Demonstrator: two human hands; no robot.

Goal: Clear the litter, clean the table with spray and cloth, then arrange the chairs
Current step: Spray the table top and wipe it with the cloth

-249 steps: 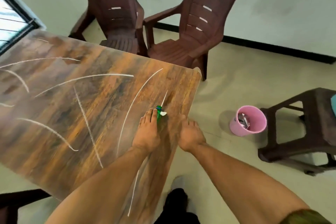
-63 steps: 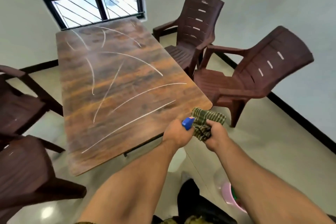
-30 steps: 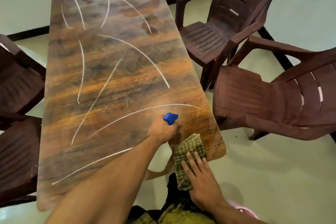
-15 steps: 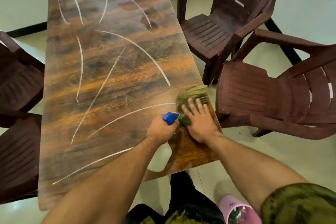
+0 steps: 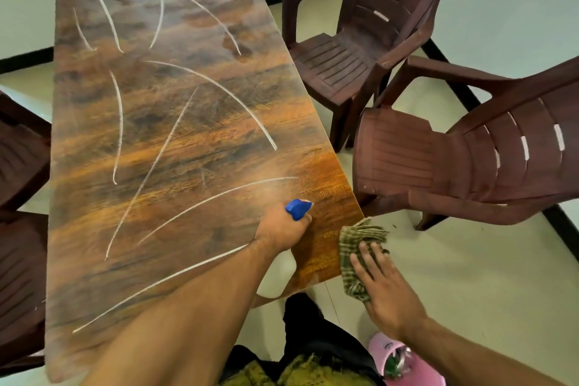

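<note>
A long wood-grain table [image 5: 175, 141] carries several curved white streaks. My left hand [image 5: 282, 229] grips a spray bottle with a blue nozzle [image 5: 297, 208] over the table's near right corner, and a faint mist hangs ahead of the nozzle. My right hand [image 5: 380, 285] lies flat with spread fingers on a green checked cloth [image 5: 357, 247] at the table's right edge, where the cloth hangs partly over the side.
Two brown plastic chairs stand right of the table, one far [image 5: 369, 34] and one near [image 5: 470, 160]. More brown chairs [image 5: 18, 197] line the left side. A pink bin [image 5: 404, 360] with litter sits on the floor by my legs. A window is behind the table's far end.
My right hand drew the cloth back from mid-edge toward the table's near right corner. My left hand kept the spray bottle in about the same place, and mist now shows.
</note>
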